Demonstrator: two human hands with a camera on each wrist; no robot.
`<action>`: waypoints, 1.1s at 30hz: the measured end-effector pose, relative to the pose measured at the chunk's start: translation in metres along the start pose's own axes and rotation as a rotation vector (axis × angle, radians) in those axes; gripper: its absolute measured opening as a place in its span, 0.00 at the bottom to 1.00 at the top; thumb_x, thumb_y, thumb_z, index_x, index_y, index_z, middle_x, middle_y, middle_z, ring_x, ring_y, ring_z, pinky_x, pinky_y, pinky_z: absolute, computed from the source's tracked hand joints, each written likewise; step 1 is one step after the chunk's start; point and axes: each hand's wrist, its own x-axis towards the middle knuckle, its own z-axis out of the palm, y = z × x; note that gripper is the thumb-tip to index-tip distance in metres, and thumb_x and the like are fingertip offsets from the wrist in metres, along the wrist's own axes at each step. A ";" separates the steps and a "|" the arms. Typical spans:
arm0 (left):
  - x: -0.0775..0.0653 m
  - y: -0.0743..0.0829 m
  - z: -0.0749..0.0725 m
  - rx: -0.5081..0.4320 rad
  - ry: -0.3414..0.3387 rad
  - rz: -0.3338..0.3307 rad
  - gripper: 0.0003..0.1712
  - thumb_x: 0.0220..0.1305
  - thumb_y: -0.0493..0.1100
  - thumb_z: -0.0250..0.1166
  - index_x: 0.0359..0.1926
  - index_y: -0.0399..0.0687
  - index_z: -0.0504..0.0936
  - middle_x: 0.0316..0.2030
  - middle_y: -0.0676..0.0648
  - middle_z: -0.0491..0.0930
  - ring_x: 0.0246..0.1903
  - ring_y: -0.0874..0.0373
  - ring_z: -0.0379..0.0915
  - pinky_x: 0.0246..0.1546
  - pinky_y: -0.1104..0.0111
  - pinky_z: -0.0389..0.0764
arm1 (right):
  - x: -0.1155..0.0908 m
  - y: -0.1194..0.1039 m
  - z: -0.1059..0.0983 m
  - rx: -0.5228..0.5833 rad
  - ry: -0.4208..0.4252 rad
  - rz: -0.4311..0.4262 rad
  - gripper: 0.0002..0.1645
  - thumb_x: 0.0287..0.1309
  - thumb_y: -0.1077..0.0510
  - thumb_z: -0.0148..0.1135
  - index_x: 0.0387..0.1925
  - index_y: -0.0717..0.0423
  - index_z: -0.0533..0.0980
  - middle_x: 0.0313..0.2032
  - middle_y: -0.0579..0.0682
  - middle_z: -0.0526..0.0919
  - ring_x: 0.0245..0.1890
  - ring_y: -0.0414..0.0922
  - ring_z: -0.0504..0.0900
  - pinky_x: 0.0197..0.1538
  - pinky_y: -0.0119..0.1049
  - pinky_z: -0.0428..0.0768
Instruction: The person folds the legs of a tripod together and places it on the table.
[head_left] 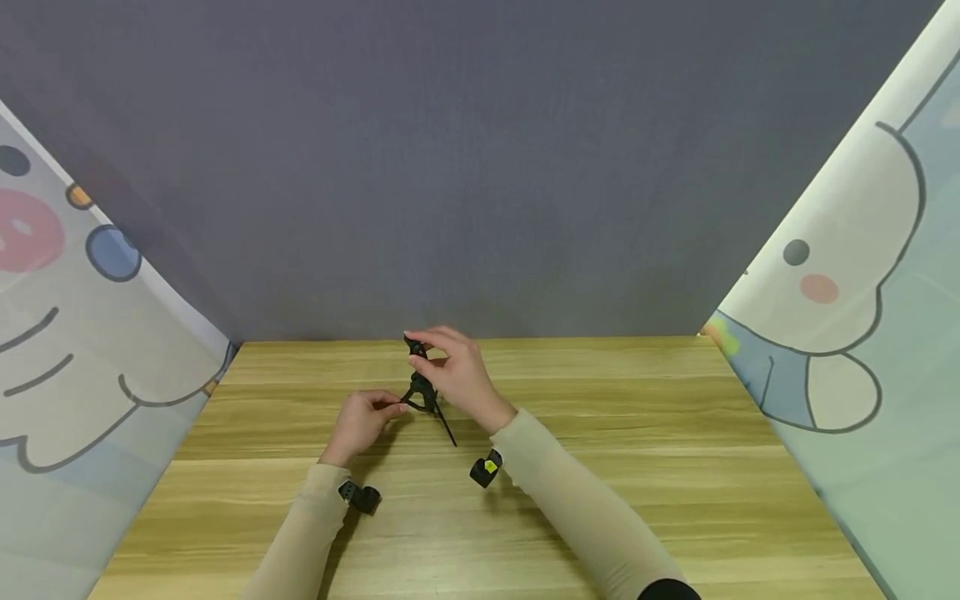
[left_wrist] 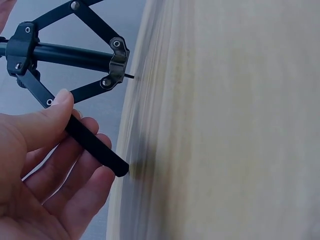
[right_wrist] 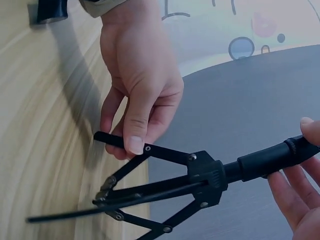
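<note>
A small black tripod (head_left: 422, 390) is held upright over the back of the wooden table, its legs partly spread with hinged braces between them. My right hand (head_left: 463, 377) grips its upper column; the tripod's very top lies past the edge of the right wrist view. With thumb and fingers, my left hand (head_left: 362, 422) pinches one leg (left_wrist: 97, 150) near its brace joint, and the rubbery leg end sticks out beyond the fingers. Another leg (right_wrist: 65, 216) points down toward the tabletop. Metal rivets and a central hub (right_wrist: 209, 177) show in the right wrist view.
The wood-grain table (head_left: 637, 467) ends at a grey upright panel (head_left: 480, 167) just behind the tripod. Cartoon-printed sheets (head_left: 840, 333) flank both sides. Black wrist cameras, such as the one on the left wrist (head_left: 365, 499), stick out inward from the sleeves.
</note>
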 end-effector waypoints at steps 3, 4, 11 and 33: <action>0.000 0.000 0.000 -0.012 0.001 -0.002 0.08 0.64 0.44 0.71 0.38 0.44 0.90 0.35 0.48 0.87 0.26 0.57 0.74 0.25 0.66 0.72 | -0.001 -0.008 0.000 0.003 0.025 0.034 0.19 0.60 0.66 0.68 0.54 0.61 0.82 0.46 0.54 0.84 0.46 0.48 0.82 0.43 0.30 0.82; 0.000 0.000 0.000 -0.017 0.003 0.000 0.08 0.64 0.43 0.71 0.38 0.44 0.89 0.35 0.48 0.87 0.26 0.57 0.74 0.26 0.66 0.72 | -0.001 -0.013 -0.001 0.008 0.031 0.042 0.19 0.60 0.67 0.68 0.53 0.63 0.82 0.45 0.56 0.84 0.46 0.49 0.83 0.43 0.30 0.82; 0.002 0.000 0.000 -0.058 -0.003 0.011 0.07 0.66 0.43 0.69 0.37 0.42 0.88 0.31 0.46 0.84 0.24 0.56 0.70 0.25 0.67 0.70 | 0.002 -0.039 -0.010 0.008 0.023 0.084 0.17 0.60 0.68 0.68 0.51 0.67 0.82 0.43 0.60 0.84 0.42 0.49 0.84 0.42 0.29 0.82; 0.000 -0.002 0.011 -0.204 0.017 -0.052 0.07 0.65 0.42 0.70 0.34 0.41 0.86 0.29 0.43 0.80 0.26 0.56 0.69 0.27 0.69 0.70 | -0.001 -0.034 -0.011 0.041 0.055 0.074 0.16 0.59 0.67 0.70 0.49 0.66 0.83 0.44 0.60 0.85 0.37 0.46 0.85 0.36 0.32 0.84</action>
